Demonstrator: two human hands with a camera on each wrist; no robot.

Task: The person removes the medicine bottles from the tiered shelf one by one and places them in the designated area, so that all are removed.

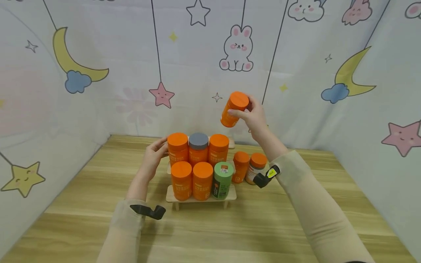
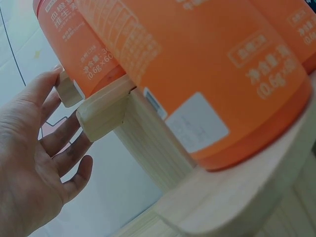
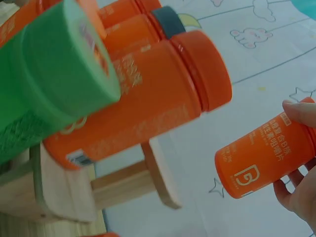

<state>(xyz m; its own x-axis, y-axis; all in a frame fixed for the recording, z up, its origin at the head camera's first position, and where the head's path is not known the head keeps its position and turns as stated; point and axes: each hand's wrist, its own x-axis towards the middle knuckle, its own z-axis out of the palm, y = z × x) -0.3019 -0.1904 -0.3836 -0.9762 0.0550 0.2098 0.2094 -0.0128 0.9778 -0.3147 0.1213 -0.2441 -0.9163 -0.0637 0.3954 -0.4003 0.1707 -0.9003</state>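
Observation:
My right hand [image 1: 255,116] grips an orange supplement jar [image 1: 234,109] tilted in the air above the right end of the stepped wooden rack [image 1: 201,199]; the right wrist view shows fingers and thumb around its lid end. At the rack's left side is my left hand [image 1: 154,156], its loosely bent fingers [image 2: 65,132] touching a wooden step end [image 2: 101,116]. The middle step carries an orange jar [image 1: 178,146], a grey-lidded jar [image 1: 198,146] and another orange jar [image 1: 218,148]. Two orange jars [image 1: 182,180] and a green jar [image 1: 223,180] stand on the front step.
To the right of the rack, an orange bottle [image 1: 241,167] and a white-labelled bottle with an orange lid [image 1: 256,168] stand on the wood-grain table [image 1: 210,233]. A patterned cloth backdrop [image 1: 197,54] rises behind the table and along both sides.

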